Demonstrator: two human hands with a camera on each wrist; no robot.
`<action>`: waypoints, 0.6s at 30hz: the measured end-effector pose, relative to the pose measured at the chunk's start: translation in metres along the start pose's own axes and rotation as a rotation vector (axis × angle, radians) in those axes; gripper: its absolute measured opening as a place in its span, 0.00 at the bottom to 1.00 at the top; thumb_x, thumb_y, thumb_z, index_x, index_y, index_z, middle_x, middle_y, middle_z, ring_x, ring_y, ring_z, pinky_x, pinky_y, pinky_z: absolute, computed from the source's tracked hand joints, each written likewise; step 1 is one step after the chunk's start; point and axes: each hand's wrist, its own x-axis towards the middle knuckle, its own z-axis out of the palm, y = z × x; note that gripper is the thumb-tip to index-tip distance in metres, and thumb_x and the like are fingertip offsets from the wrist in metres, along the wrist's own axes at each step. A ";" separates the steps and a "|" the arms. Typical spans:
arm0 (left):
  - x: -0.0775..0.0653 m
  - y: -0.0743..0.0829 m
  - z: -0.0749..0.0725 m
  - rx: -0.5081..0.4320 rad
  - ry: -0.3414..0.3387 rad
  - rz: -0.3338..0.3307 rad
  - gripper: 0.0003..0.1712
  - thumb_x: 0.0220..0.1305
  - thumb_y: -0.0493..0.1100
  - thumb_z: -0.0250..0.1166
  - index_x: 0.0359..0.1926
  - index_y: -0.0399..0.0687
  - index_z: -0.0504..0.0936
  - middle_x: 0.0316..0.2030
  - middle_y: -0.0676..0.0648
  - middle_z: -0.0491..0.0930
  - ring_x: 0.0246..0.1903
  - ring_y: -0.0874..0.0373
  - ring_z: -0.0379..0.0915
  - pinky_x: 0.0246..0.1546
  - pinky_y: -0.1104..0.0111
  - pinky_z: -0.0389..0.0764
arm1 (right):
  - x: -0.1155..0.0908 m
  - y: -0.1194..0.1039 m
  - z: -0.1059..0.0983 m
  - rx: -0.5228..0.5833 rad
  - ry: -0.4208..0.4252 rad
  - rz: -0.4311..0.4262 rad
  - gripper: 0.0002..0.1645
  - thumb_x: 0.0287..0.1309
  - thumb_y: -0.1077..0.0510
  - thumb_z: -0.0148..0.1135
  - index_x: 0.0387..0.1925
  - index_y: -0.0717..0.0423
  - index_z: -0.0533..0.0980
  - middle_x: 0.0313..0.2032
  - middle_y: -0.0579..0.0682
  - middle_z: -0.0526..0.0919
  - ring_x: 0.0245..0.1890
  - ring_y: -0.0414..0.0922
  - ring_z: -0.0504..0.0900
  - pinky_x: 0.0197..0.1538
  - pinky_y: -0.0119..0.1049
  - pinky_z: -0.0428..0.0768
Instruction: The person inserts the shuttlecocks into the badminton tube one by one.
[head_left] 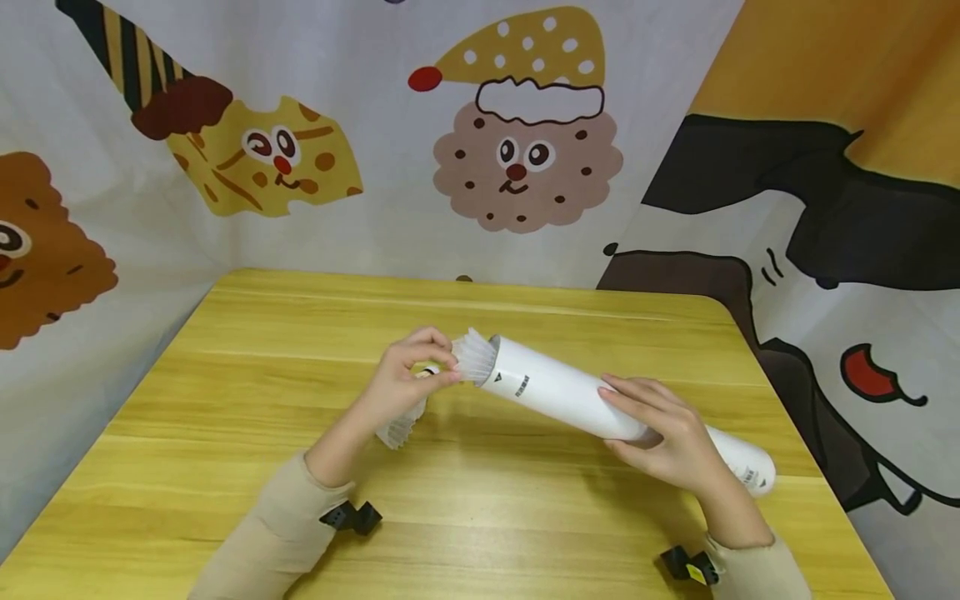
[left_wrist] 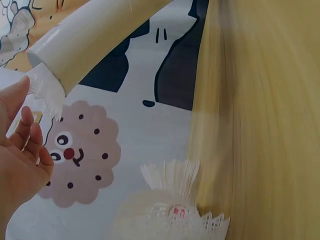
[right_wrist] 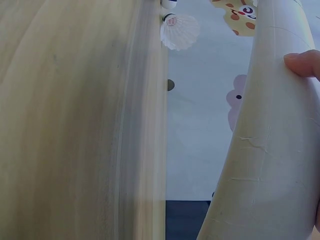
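A long white shuttlecock tube (head_left: pixel 555 387) is held above the table, tilted with its mouth up and to the left. My right hand (head_left: pixel 671 429) grips it around its lower half; in the right wrist view the thumb (right_wrist: pixel 302 63) lies along the tube. White feathers of a shuttlecock (head_left: pixel 474 357) stick out of the mouth, its cork hidden inside. My left hand (head_left: pixel 405 375) pinches these feathers between thumb and fingers. Below that hand, feathered shuttlecocks (left_wrist: pixel 175 215) lie on the table, overlapping in the left wrist view and partly covered by the hand in the head view.
The wooden table (head_left: pixel 487 533) has its far edge against a hanging cloth (head_left: pixel 390 242) printed with cartoon biscuits and cheese. Small black devices (head_left: pixel 352 518) are strapped at both wrists.
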 end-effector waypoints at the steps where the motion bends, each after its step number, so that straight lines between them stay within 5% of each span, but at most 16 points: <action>1: 0.001 0.000 0.002 -0.001 -0.001 0.002 0.07 0.51 0.26 0.71 0.31 0.38 0.85 0.37 0.46 0.75 0.42 0.53 0.69 0.46 0.65 0.72 | 0.000 0.000 0.000 0.002 0.000 -0.003 0.31 0.57 0.42 0.64 0.52 0.62 0.79 0.53 0.61 0.78 0.54 0.54 0.74 0.59 0.30 0.67; 18: 0.008 0.002 0.019 -0.092 -0.028 -0.002 0.06 0.49 0.25 0.71 0.29 0.36 0.85 0.33 0.47 0.73 0.41 0.53 0.67 0.44 0.64 0.70 | 0.002 -0.003 0.001 0.023 -0.002 -0.014 0.31 0.58 0.42 0.64 0.52 0.63 0.79 0.52 0.62 0.78 0.53 0.54 0.75 0.59 0.30 0.67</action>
